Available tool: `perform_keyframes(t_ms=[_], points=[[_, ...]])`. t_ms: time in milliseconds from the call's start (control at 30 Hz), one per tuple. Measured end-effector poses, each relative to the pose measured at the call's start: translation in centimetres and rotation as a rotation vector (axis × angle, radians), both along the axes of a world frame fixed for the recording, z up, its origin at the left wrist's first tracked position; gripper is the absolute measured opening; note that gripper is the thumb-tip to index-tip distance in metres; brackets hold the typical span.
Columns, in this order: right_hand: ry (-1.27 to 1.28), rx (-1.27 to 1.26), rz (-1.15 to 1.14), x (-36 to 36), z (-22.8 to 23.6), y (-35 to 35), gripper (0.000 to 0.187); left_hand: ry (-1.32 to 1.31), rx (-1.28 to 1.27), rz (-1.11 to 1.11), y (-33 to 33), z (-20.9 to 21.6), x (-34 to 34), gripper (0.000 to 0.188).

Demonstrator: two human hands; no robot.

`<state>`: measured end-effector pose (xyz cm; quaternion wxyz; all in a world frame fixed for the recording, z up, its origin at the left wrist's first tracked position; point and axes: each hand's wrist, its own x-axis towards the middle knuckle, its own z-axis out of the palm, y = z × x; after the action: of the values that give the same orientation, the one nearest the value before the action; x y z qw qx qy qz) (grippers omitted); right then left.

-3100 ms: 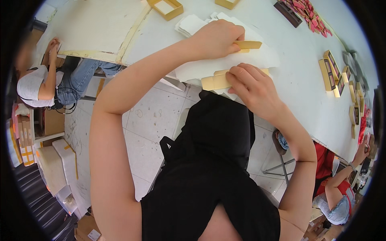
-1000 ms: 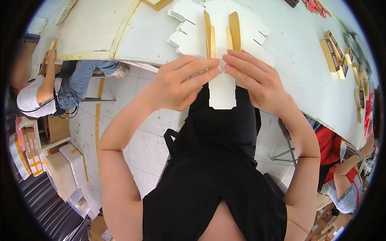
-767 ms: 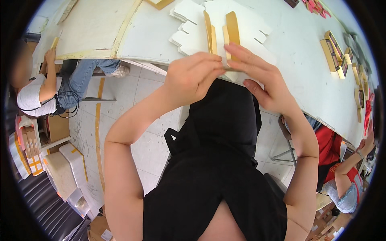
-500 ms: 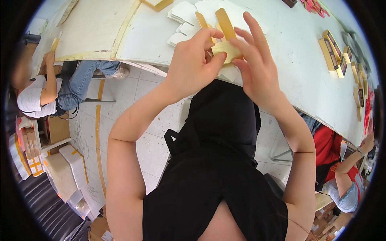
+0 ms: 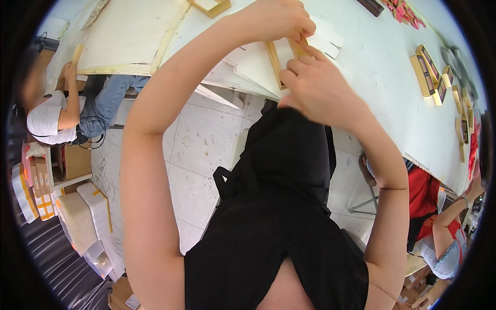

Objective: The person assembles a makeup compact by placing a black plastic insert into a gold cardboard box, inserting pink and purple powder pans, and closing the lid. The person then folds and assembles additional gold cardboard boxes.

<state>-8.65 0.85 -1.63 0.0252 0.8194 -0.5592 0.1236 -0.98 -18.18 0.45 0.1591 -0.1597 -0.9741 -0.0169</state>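
Carton (image 5: 274, 59), gold, between both hands (image 5: 283, 21) (image 5: 321, 90), left pinching its far end, right half-curled alongside, hold unclear

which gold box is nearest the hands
The gold box over the white card sheets: the left hand and right hand are at it. The open gold box at the top edge and the dark-filled boxes at right lie farther off.
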Motion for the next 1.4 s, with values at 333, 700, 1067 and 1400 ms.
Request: perform_keyframes(t_ms=[333, 700, 1067, 1400], points=[[-0.115, -0.2, -0.237, -7.7, 1.2, 1.7, 0.023, -0.432, 0.394, 0.138, 2.3, 4.0, 6.3, 0.019], [-0.191, -0.253, 0.11, -4.0, -2.2, 4.6, 0.033, -0.029, 0.349, -0.003, 3.9, -0.8, 8.7, 0.024], [-0.22, -0.612, -0.109, -0.1, -4.2, 3.3, 0.016, 0.468, 0.2, 0.124, 6.8, -6.4, 8.5, 0.025], [-0.464, -0.354, -0.179, 0.5, -2.6, 5.8, 0.054, 0.389, 0.181, 0.143, 8.0, -4.6, 9.4, 0.029]])
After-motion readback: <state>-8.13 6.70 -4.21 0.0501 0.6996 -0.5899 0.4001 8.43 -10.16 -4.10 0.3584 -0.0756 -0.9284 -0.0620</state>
